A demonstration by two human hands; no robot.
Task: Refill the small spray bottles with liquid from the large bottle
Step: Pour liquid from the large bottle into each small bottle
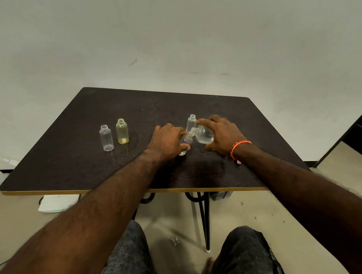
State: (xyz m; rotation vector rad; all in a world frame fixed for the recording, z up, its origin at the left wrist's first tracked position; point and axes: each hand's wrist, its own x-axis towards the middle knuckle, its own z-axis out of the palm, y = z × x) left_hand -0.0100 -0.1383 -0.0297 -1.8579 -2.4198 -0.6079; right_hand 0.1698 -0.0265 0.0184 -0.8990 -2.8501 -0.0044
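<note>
Two hands work mid-table: our left hand [168, 141] grips a small clear bottle [185, 142] while our right hand [220, 134] holds the large bottle [204, 135] tipped, its neck at the small bottle's mouth. Three uncapped small bottles stand on the table [67, 161]: a clear one [106, 138] and a yellow-green one [122, 131] to the left, another clear one [191, 122] just behind the hands.

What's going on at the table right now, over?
Left hand steadies a small bottle. Right hand tips the large bottle, neck to its mouth. Three open small bottles wait on the table. Nothing in the way.
</note>
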